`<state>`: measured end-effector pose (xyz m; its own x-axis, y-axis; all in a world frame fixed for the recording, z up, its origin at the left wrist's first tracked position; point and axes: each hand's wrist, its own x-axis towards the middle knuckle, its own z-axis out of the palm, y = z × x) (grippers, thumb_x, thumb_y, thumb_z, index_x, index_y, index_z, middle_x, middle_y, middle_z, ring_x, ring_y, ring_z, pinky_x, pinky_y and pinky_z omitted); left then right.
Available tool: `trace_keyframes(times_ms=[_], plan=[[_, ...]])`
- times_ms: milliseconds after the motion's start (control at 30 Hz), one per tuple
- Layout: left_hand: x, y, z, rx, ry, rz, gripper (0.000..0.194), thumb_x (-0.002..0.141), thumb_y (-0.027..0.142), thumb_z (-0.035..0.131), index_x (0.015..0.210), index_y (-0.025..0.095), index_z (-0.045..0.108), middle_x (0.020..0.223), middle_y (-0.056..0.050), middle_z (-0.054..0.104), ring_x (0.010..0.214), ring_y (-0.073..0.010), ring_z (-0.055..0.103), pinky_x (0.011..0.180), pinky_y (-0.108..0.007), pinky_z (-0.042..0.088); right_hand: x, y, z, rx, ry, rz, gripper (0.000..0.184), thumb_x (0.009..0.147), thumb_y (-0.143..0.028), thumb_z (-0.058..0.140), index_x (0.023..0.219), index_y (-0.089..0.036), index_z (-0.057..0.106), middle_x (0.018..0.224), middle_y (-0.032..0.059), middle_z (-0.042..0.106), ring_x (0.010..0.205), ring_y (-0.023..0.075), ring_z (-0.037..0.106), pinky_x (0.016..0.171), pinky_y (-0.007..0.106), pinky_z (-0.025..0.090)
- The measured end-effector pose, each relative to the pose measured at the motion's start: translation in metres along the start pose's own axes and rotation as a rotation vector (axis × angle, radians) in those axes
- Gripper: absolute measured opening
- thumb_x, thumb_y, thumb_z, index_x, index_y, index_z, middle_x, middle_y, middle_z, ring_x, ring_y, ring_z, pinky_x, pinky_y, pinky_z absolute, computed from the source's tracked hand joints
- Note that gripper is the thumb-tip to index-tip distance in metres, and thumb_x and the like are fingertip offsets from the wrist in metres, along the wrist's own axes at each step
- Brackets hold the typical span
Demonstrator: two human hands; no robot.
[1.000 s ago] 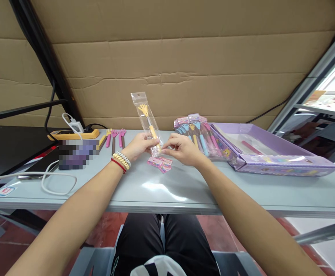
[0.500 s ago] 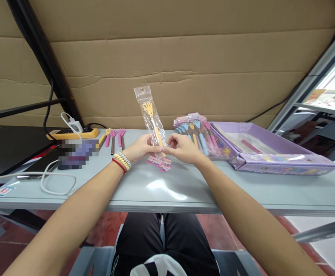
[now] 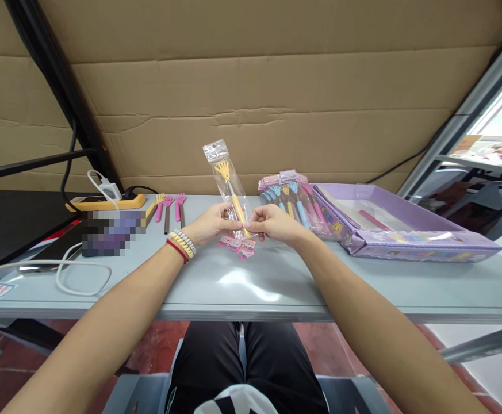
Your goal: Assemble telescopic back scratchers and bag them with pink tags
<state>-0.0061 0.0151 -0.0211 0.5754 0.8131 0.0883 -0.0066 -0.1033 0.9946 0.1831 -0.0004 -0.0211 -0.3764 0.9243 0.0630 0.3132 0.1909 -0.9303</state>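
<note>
A yellow back scratcher (image 3: 237, 208) with a hand-shaped head sits inside a clear plastic bag (image 3: 216, 150), tilted with its head up and to the left. My left hand (image 3: 217, 223) pinches the bag's lower end from the left. From the right, my right hand (image 3: 272, 223) pinches the same end, thumb and fingertips close to the handle's tip. Just below my hands, several small pink printed cards (image 3: 237, 246) lie on the grey table (image 3: 216, 282). The bag's bottom edge is partly hidden by my fingers.
Bagged back scratchers (image 3: 296, 207) lie in a pile right of my hands, beside a purple box (image 3: 423, 244). Loose pink and yellow back scratchers (image 3: 168, 210) lie to the left. Further left are a yellow power strip (image 3: 104, 202), a white cable (image 3: 82, 293) and a blurred-out item.
The bagged back scratcher has come down slightly, its top tipping a little. My right fingers have shifted and now pinch the bag's lower end more closely.
</note>
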Motion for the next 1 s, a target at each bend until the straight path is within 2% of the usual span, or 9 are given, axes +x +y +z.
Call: trace_keyframes(times_ms=[100,267,367,533,667,900,1000], plan=[[-0.0015,0.0024,0.0039,-0.005,-0.008,-0.051,0.045,0.064,0.028,0.080,0.100,0.013,0.057,0.071,-0.001,0.064,0.061,-0.0119,0.061,0.056,-0.024,0.048,0.0016,0.0038,-0.0016,-0.047,0.037,0.028,0.030,0.068,-0.031,0.076,0.062,-0.016,0.051,0.060,0.0015,0.060,0.046,0.0094,0.051,0.045,0.022,0.038],[0.0000,-0.0017,0.0029,0.008,-0.043,-0.043,0.056,0.065,0.030,0.081,0.111,0.015,0.053,0.070,-0.001,0.065,0.060,-0.0121,0.061,0.055,-0.023,0.047,0.0031,0.0059,-0.0031,-0.104,0.067,0.060,0.031,0.066,-0.034,0.076,0.061,-0.016,0.052,0.054,-0.0005,0.056,0.043,0.0084,0.048,0.042,0.021,0.028],[0.0013,-0.0037,0.0017,-0.036,-0.057,-0.082,0.052,0.064,0.029,0.081,0.106,0.014,0.054,0.069,-0.001,0.065,0.058,-0.0115,0.060,0.055,-0.024,0.048,0.0020,0.0032,-0.0024,-0.090,0.066,0.088,0.035,0.065,-0.036,0.077,0.057,-0.016,0.049,0.047,-0.0015,0.052,0.041,0.0079,0.046,0.041,0.021,0.027],[0.0020,-0.0034,0.0026,-0.140,-0.017,-0.164,0.046,0.059,0.024,0.084,0.092,0.013,0.054,0.061,0.002,0.060,0.052,-0.0088,0.056,0.051,-0.021,0.045,-0.0001,-0.0004,-0.0008,-0.059,0.021,0.134,0.035,0.068,-0.038,0.074,0.056,-0.016,0.050,0.050,0.0011,0.056,0.039,0.0079,0.046,0.041,0.021,0.030],[0.0008,-0.0019,0.0041,-0.127,-0.045,-0.203,0.043,0.061,0.022,0.081,0.093,0.014,0.053,0.066,-0.001,0.063,0.052,-0.0088,0.057,0.052,-0.022,0.045,-0.0007,-0.0013,-0.0001,-0.071,-0.021,0.139,0.040,0.066,-0.044,0.077,0.055,-0.016,0.050,0.048,-0.0001,0.054,0.039,0.0076,0.045,0.041,0.022,0.031],[0.0008,-0.0011,0.0064,-0.158,-0.048,-0.136,0.054,0.066,0.025,0.075,0.113,0.016,0.050,0.069,-0.002,0.064,0.059,-0.0128,0.061,0.050,-0.021,0.041,-0.0013,-0.0018,0.0007,-0.019,-0.014,0.066,0.044,0.063,-0.046,0.078,0.055,-0.017,0.047,0.047,-0.0016,0.052,0.040,0.0073,0.044,0.042,0.022,0.030],[0.0010,-0.0019,0.0061,-0.130,-0.027,-0.066,0.062,0.068,0.030,0.075,0.122,0.016,0.048,0.071,-0.001,0.064,0.058,-0.0107,0.058,0.051,-0.021,0.040,-0.0016,-0.0018,-0.0009,-0.033,0.015,0.064,0.043,0.065,-0.047,0.076,0.056,-0.017,0.047,0.047,-0.0014,0.053,0.041,0.0074,0.045,0.042,0.022,0.028]])
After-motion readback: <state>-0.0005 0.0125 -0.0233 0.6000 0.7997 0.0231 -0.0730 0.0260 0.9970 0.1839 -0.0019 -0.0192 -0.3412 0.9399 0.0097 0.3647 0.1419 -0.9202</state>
